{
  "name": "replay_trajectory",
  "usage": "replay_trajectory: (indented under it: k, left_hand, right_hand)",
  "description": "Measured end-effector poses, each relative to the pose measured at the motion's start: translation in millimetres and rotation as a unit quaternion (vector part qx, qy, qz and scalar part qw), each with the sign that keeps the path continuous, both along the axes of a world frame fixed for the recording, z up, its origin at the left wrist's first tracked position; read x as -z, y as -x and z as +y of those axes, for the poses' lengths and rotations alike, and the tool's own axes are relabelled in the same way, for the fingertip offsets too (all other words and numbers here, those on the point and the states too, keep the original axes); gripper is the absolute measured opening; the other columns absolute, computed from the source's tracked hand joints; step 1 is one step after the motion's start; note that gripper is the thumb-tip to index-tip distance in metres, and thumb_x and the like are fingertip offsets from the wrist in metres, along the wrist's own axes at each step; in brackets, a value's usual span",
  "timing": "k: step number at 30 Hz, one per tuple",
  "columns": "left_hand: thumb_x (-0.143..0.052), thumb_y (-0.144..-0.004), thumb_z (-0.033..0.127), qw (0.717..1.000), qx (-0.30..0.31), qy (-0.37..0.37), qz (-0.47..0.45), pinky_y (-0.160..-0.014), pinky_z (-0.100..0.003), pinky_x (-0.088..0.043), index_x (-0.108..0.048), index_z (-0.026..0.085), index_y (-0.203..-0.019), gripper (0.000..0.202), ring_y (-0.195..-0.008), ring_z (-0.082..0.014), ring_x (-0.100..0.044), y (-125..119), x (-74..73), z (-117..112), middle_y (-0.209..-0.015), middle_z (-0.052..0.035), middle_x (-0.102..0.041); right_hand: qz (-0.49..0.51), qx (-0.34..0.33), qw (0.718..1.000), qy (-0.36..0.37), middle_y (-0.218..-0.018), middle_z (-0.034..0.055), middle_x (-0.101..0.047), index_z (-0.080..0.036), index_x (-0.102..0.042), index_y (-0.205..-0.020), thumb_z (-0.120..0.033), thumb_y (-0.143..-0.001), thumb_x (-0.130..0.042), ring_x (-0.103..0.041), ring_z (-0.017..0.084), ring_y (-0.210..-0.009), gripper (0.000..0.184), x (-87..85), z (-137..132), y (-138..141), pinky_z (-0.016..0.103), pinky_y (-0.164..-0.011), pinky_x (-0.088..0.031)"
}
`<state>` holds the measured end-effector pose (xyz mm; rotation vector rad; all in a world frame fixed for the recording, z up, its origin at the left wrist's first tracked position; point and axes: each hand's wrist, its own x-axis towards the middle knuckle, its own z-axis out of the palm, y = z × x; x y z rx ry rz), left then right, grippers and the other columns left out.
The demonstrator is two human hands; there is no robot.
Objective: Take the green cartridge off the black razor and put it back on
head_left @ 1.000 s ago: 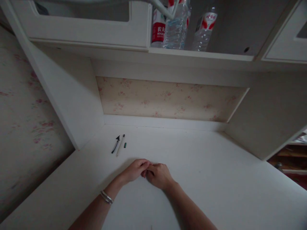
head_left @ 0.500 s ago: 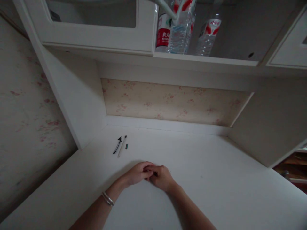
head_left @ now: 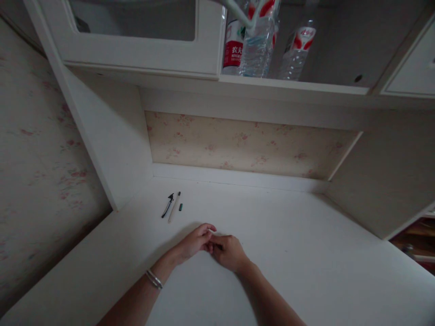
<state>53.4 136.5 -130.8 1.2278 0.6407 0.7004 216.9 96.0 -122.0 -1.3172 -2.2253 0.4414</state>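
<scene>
My left hand [head_left: 196, 241], with bangles at its wrist, meets my right hand [head_left: 228, 252] low over the white desk [head_left: 282, 280]. Their fingertips touch or nearly touch. A small pale bit shows between the fingers, too little of it to name. My left fingers are bent in a pinch, and my right fingers are curled closed with the knuckles up. Beyond the left hand lie a slim pale stick with a dark end, like a pencil [head_left: 174, 208], a black compass-like tool [head_left: 167, 206] and a small dark green block [head_left: 181, 207].
White side panels [head_left: 98, 136] rise at the left and right of the desk. Overhead is a cabinet shelf [head_left: 292, 86] with plastic water bottles [head_left: 258, 50] on it. Flowered wallpaper [head_left: 238, 140] covers the back. Brown shelves [head_left: 418, 235] show at the far right.
My left fingers have lifted and opened a little away from the right hand, baring a small pale bit. My right hand stays nearly in place. The view has shifted slightly.
</scene>
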Motion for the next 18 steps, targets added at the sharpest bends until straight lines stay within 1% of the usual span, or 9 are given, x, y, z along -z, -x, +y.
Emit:
replay_trajectory:
  k: [2,3,5,7,8,9,11,13,18]
  left_hand:
    - [-0.059,-0.08,0.04,1.0,-0.008,0.007,-0.009,-0.068,-0.03,-0.043,-0.048,0.016,-0.108,0.039,-0.067,-0.0115,-0.053,1.6,-0.3,-0.3,-0.087,-0.0037,-0.053]
    - [-0.061,-0.079,0.035,1.0,-0.018,0.008,-0.013,-0.069,-0.03,-0.043,-0.048,0.017,-0.11,0.039,-0.069,-0.0113,-0.054,2.1,-0.6,-0.7,-0.095,-0.0052,-0.053]
    - [-0.064,-0.074,0.025,0.999,-0.04,0.004,-0.014,-0.072,-0.031,-0.044,-0.047,0.018,-0.114,0.044,-0.072,-0.011,-0.055,2.5,-1.6,-1.9,-0.105,-0.0067,-0.051]
    - [-0.065,-0.07,0.018,0.999,-0.051,-0.003,-0.008,-0.073,-0.031,-0.044,-0.047,0.019,-0.116,0.049,-0.073,-0.0115,-0.055,1.9,-3.1,-3.4,-0.105,-0.0068,-0.051]
    - [-0.064,-0.07,0.017,0.999,-0.052,-0.006,-0.004,-0.073,-0.031,-0.044,-0.047,0.018,-0.116,0.049,-0.073,-0.0119,-0.055,1.3,-4.0,-4.1,-0.103,-0.0068,-0.052]
    - [-0.064,-0.07,0.016,0.999,-0.052,-0.008,-0.001,-0.072,-0.031,-0.044,-0.048,0.017,-0.114,0.048,-0.073,-0.0122,-0.055,0.7,-5.0,-4.7,-0.102,-0.0069,-0.053]
    - [-0.064,-0.069,0.017,0.999,-0.052,-0.008,0.002,-0.07,-0.03,-0.044,-0.051,0.016,-0.11,0.044,-0.073,-0.0127,-0.055,-0.5,-6.9,-5.4,-0.099,-0.0069,-0.053]
    - [-0.063,-0.068,0.016,0.999,-0.05,-0.001,0.013,-0.069,-0.03,-0.044,-0.053,0.014,-0.106,0.04,-0.071,-0.0125,-0.055,-1.3,-8.3,-5.5,-0.094,-0.0062,-0.056]
    - [-0.06,-0.067,0.015,0.998,-0.049,0.006,0.037,-0.068,-0.029,-0.043,-0.057,0.012,-0.1,0.033,-0.068,-0.0126,-0.055,-2.1,-8.7,-4.6,-0.083,-0.0044,-0.059]
  right_hand:
    - [-0.007,0.005,1.0,-0.003,-0.072,-0.0043,-0.066,-0.026,-0.066,-0.08,-0.011,-0.078,-0.046,-0.059,0.013,-0.063,0.025,0.7,0.2,-0.2,0.019,-0.061,-0.038]
    - [-0.01,0.008,1.0,-0.003,-0.073,-0.0039,-0.067,-0.026,-0.067,-0.084,-0.012,-0.078,-0.046,-0.06,0.013,-0.064,0.026,1.1,0.4,-0.3,0.019,-0.061,-0.038]
    - [-0.005,0.022,1.0,0.003,-0.077,-0.0028,-0.068,-0.028,-0.065,-0.104,-0.014,-0.079,-0.048,-0.06,0.014,-0.065,0.032,1.6,1.0,-0.4,0.02,-0.061,-0.039]
    - [0.008,0.032,0.999,0.011,-0.084,-0.0015,-0.069,-0.028,-0.055,-0.123,-0.016,-0.08,-0.05,-0.062,0.016,-0.068,0.045,1.6,1.4,-0.6,0.02,-0.061,-0.041]
    - [0.01,0.031,0.999,0.013,-0.086,-0.0012,-0.069,-0.028,-0.052,-0.126,-0.016,-0.08,-0.05,-0.062,0.016,-0.07,0.047,1.4,1.5,-0.6,0.02,-0.062,-0.041]
    - [0.008,0.027,1.0,0.013,-0.087,-0.0015,-0.069,-0.029,-0.055,-0.123,-0.016,-0.081,-0.049,-0.062,0.016,-0.072,0.045,1.0,1.5,-0.7,0.02,-0.063,-0.042]
    - [-0.005,0.014,1.0,0.01,-0.087,-0.0026,-0.069,-0.03,-0.064,-0.109,-0.014,-0.081,-0.047,-0.063,0.015,-0.074,0.036,0.1,1.2,-0.7,0.02,-0.065,-0.041]
    - [-0.016,0.014,1.0,0.011,-0.086,-0.0035,-0.069,-0.03,-0.066,-0.1,-0.013,-0.081,-0.047,-0.063,0.015,-0.075,0.033,-0.7,0.8,-0.7,0.019,-0.066,-0.041]
    - [-0.013,0.014,1.0,0.016,-0.089,-0.0045,-0.069,-0.031,-0.065,-0.099,-0.014,-0.081,-0.048,-0.063,0.014,-0.077,0.03,-1.2,0.4,-0.9,0.019,-0.067,-0.04]
